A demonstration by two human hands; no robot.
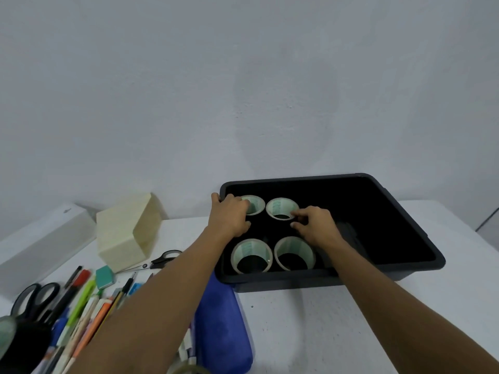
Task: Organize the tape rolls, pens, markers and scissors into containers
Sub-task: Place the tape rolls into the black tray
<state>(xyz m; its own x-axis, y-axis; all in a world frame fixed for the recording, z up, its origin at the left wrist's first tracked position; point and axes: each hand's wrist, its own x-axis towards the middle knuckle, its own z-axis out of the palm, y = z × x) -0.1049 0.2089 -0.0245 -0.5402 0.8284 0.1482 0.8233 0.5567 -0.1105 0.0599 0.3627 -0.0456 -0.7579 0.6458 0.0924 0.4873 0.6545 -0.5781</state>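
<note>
Four tape rolls (pixel 252 256) stand on end in the black bin (pixel 378 263) toward the bench's (pixel 324 333) far right edge, so I'd judge the tape mostly sorted. The left hand (pixel 229 215) curls round the far-left roll (pixel 258 209), and the right hand (pixel 317 224) pinches the far-right roll (pixel 280 207) at its rim. Pens and markers (pixel 81 311) and scissors (pixel 35 295) lie loose at the near left corner. The tipped cream box (pixel 121 236) shows nothing inside.
</note>
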